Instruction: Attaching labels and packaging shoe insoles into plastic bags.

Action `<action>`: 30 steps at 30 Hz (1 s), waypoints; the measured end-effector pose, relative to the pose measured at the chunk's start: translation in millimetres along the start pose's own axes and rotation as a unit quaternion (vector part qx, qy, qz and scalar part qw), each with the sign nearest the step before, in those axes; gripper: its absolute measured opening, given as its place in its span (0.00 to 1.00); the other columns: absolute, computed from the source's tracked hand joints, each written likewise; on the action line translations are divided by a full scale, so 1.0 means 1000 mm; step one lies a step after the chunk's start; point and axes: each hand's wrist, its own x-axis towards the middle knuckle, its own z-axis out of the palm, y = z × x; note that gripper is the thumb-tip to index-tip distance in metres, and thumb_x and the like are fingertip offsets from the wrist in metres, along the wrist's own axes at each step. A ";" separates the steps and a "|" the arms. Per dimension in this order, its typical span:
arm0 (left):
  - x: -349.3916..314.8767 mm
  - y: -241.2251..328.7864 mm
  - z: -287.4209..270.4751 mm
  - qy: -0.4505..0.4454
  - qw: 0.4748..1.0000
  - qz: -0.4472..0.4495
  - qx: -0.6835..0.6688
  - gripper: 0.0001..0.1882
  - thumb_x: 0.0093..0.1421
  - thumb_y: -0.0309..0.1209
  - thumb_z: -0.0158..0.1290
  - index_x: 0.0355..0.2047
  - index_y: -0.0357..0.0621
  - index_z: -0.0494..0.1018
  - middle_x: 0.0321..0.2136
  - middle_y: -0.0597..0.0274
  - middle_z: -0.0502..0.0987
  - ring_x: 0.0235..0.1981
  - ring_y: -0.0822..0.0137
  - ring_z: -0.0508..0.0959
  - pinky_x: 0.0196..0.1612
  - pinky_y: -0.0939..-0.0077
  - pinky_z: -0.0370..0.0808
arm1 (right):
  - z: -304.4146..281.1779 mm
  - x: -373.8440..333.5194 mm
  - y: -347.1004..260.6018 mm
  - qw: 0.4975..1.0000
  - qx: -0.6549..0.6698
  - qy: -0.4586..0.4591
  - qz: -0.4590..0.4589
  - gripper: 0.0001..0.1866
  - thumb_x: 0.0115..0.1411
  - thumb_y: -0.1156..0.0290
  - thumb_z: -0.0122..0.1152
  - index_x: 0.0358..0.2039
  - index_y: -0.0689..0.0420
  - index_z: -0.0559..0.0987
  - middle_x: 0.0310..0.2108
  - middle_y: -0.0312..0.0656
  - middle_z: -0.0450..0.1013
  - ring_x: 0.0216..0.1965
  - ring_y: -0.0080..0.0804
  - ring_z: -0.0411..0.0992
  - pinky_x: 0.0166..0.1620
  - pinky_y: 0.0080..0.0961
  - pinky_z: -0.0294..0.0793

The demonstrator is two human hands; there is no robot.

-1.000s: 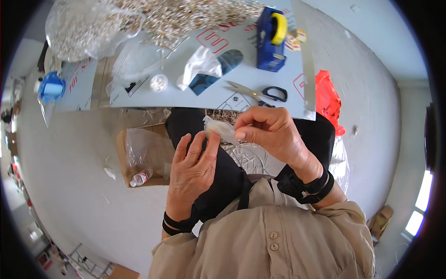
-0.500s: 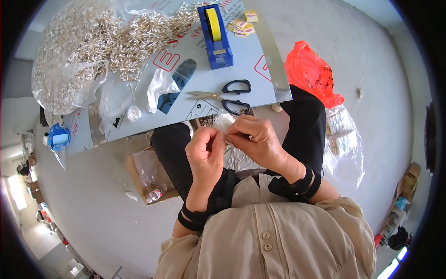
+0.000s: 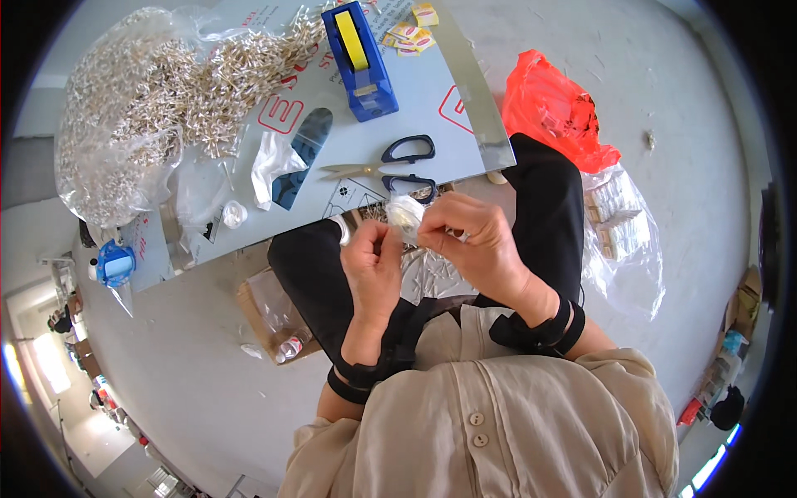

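Observation:
My left hand (image 3: pixel 371 267) and my right hand (image 3: pixel 475 247) are raised over my lap, fingertips pinched and close together. Between them a small, whitish, see-through plastic bag (image 3: pixel 404 212) is bunched up, and both hands seem to grip its edge. What lies inside it is too blurred to tell. Just beyond the bag, scissors (image 3: pixel 365 170) with dark handles lie spread on the table's near edge. Behind them stands a blue tape dispenser (image 3: pixel 371 98) with a yellow core.
Cotton swabs (image 3: pixel 220 95) heap at the table's far left, many in a big clear bag (image 3: pixel 100 158). Small yellow-and-white packets (image 3: pixel 413 37) lie at the back. A red plastic bag (image 3: pixel 552 116) and a clear bag of packs (image 3: pixel 618 228) are on the right. A cardboard box (image 3: pixel 257 311) stands at left below.
The whitish bag has come up into fuller view between my hands. My right hand has shifted slightly right. The whole table view has moved a little left as my head turned.

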 end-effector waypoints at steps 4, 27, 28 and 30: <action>0.000 0.004 0.003 -0.046 0.998 0.035 -0.034 0.04 0.57 0.21 0.50 0.25 0.36 0.67 0.17 0.63 0.68 0.19 0.76 0.66 0.22 0.81 0.65 | 0.012 0.005 0.012 0.975 -0.158 0.044 -0.147 0.07 0.40 0.79 0.64 0.24 0.60 0.76 0.33 0.42 0.72 0.31 0.41 0.71 0.31 0.30 0.73; 0.018 0.005 -0.041 -0.054 0.986 0.160 -0.001 0.07 0.52 0.20 0.55 0.29 0.37 0.68 0.24 0.59 0.68 0.21 0.63 0.68 0.24 0.77 0.67 | 0.047 0.042 0.007 0.984 0.136 -0.023 0.112 0.02 0.52 0.84 0.56 0.27 0.66 0.73 0.20 0.36 0.69 0.21 0.19 0.68 0.26 0.17 0.69; 0.018 0.005 -0.040 -0.031 0.985 0.168 0.020 0.08 0.51 0.18 0.55 0.30 0.37 0.68 0.24 0.58 0.69 0.21 0.62 0.70 0.24 0.76 0.68 | 0.049 0.042 0.007 0.976 0.179 -0.032 0.121 0.02 0.54 0.85 0.55 0.29 0.67 0.74 0.22 0.35 0.71 0.22 0.16 0.68 0.27 0.14 0.70; 0.018 0.000 -0.040 -0.009 0.984 0.174 0.042 0.09 0.50 0.17 0.56 0.30 0.37 0.68 0.25 0.57 0.70 0.22 0.60 0.71 0.24 0.75 0.69 | 0.052 0.042 0.004 0.979 0.152 -0.043 0.126 0.02 0.53 0.84 0.56 0.28 0.67 0.73 0.21 0.35 0.71 0.22 0.16 0.68 0.26 0.15 0.69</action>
